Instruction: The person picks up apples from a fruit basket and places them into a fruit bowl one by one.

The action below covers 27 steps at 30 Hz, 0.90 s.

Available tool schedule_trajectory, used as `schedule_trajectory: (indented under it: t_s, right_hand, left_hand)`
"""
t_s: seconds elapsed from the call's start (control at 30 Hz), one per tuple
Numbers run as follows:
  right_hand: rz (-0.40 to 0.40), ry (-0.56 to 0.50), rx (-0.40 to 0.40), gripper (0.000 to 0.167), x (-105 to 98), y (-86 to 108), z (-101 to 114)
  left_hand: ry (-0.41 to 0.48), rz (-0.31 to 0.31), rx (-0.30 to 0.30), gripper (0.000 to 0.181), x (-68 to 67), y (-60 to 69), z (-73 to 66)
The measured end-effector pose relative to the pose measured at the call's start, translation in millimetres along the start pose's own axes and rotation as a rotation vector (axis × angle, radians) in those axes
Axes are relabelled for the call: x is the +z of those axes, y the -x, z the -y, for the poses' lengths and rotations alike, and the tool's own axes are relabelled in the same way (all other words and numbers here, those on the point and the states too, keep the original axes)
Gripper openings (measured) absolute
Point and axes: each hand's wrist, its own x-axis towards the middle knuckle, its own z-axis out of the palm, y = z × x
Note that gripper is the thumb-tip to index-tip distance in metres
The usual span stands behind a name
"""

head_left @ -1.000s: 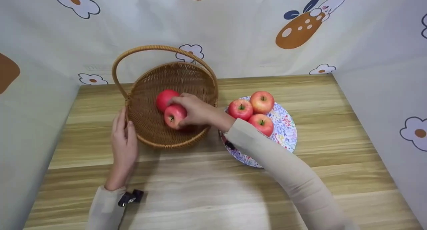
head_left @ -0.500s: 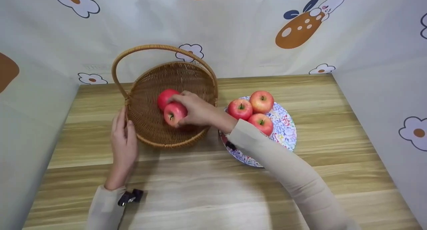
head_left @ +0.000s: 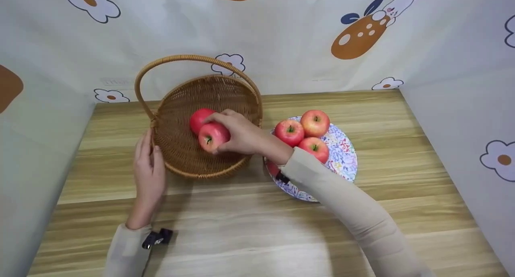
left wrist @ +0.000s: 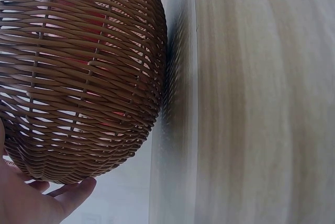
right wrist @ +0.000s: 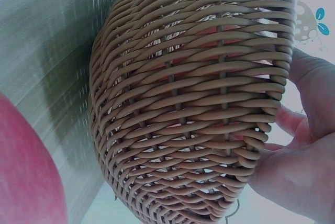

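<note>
In the head view, a brown wicker basket [head_left: 171,148] with an arched handle stands on the left. My left hand [head_left: 149,170] rests against its left side, fingers mostly straight. The left wrist view shows those fingertips [left wrist: 78,197] at the basket's woven wall [left wrist: 89,77]. My right hand [head_left: 243,134] reaches over the basket's right rim and holds a red apple [head_left: 212,138] between thumb and fingers. Another red apple [head_left: 201,120] lies just behind it in the basket. From the right wrist, the basket wall [right wrist: 183,93] hides most of what the hand holds.
Right of the basket is a patterned round plate [head_left: 344,156]. It bears several apples, among them a back apple [head_left: 315,123], a left apple [head_left: 289,133] and a front apple [head_left: 314,149]. My right forearm [head_left: 342,196] crosses over the plate. Printed fabric walls enclose the wooden table [head_left: 241,224].
My right hand and the apple in it have shifted slightly to the right and up. The left hand and the basket have not visibly moved.
</note>
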Motion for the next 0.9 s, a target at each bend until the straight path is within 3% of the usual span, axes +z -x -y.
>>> schedule_trajectory:
  t_s: [0.57, 0.9]
  right_hand:
    - [-0.078, -0.047, -0.018, 0.067, 1.1, 16.0, 1.8]
    - [-0.158, -0.082, -0.055, 0.067, 1.7, 24.7, -1.5]
  left_hand:
    - [-0.025, -0.015, -0.007, 0.051, -0.1, 0.3, 1.3]
    - [-0.014, -0.028, 0.025, 0.05, 0.4, 0.1, 1.6]
